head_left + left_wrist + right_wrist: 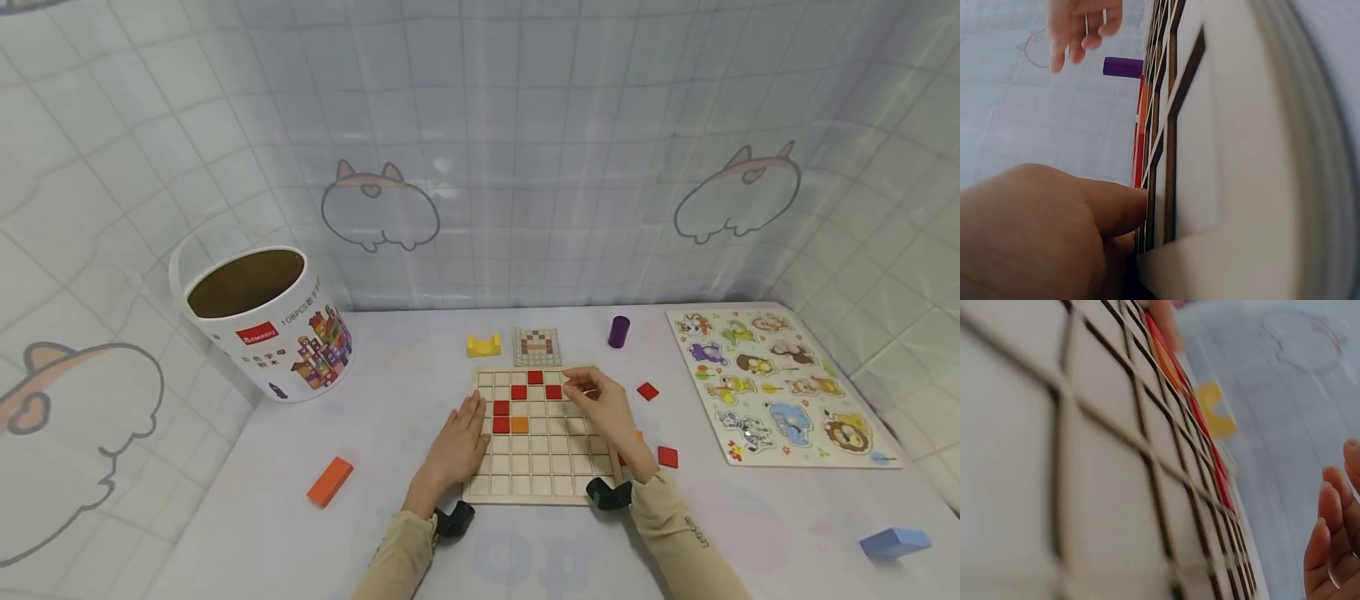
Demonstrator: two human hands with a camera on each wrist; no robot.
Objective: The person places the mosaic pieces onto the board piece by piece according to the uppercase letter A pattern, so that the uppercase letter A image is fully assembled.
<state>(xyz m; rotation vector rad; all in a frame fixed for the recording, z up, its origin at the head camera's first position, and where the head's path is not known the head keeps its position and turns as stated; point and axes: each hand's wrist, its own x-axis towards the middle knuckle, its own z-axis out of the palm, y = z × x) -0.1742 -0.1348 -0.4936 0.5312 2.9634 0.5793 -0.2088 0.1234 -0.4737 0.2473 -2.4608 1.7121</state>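
A wooden grid board (531,486) lies on the table, with several red tiles (519,392) and one orange tile (519,425) in its upper-left and top cells. Along the board's left edge rests my left hand (456,442), fingers extended; its thumb (1119,203) touches the edge in the left wrist view. My right hand (606,408) hovers above the board's upper right, close to a red tile (553,392). Its fingers (1329,509) are loosely bent with nothing visible between them. Behind the board lies a small card (537,347) printed with a coloured grid pattern.
Loose red tiles (667,457) lie right of the board, some partly hidden by my right wrist. A yellow block (483,345) and purple cylinder (618,332) stand behind. An orange block (330,482) and white bucket (262,325) are left; an animal puzzle (720,442) and blue block (894,543) right.
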